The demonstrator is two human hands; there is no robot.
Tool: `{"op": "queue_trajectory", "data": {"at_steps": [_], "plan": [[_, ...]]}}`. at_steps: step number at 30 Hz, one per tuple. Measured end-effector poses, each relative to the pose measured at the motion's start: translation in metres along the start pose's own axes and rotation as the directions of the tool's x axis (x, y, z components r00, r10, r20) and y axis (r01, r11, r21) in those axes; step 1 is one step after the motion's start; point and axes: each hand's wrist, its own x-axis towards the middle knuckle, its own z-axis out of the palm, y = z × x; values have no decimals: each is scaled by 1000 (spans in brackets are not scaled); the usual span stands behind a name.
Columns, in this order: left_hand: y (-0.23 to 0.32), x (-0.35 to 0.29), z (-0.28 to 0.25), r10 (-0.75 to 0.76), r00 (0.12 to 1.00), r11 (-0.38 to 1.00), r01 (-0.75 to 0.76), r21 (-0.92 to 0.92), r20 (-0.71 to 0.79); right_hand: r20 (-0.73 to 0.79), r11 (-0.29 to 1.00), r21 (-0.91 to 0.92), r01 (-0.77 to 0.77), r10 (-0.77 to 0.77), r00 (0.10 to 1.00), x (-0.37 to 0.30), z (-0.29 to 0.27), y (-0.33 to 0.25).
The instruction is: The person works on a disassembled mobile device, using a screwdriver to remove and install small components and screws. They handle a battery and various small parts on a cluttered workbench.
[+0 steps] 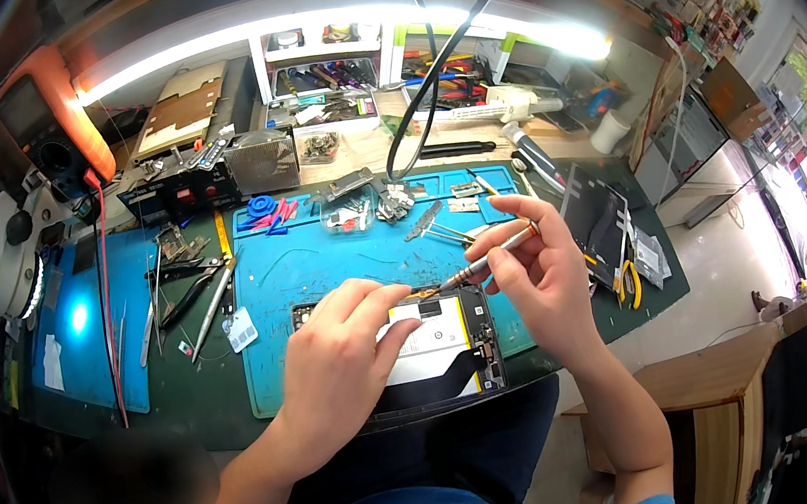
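An opened tablet (485, 335) with its white battery (439, 333) and black flex cable (439, 381) exposed lies at the near edge of the blue mat. My right hand (539, 276) is closed around a slim screwdriver (485, 261), slanted down to the left. The tool's tip meets the tablet's far edge, beside a small gold-coloured strip (423, 294). My left hand (335, 351) rests over the tablet's left part, its thumb apart from the fingers. Its fingertips reach that strip; whether they touch it I cannot tell. The left hand hides much of the tablet's left side.
Tweezers and pliers (189, 296) lie left of the blue mat (293, 255). Small parts and a clear box (348, 213) stand beyond the tablet. Yellow-handled cutters (633, 284) and black panels (593, 219) are at the right. A black cable (433, 57) hangs over the bench.
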Motion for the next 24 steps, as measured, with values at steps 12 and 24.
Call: {"op": "queue_trajectory", "data": {"at_steps": [12, 24], "plan": [[14, -3, 5, 54, 979, 981, -16, -195, 195, 118, 959, -200, 202, -181, 976, -41, -18, -24], [29, -14, 23, 263, 917, 965, -253, -73, 299, 251, 869, -355, 344, -265, 931, -67, -34, -29]]}}
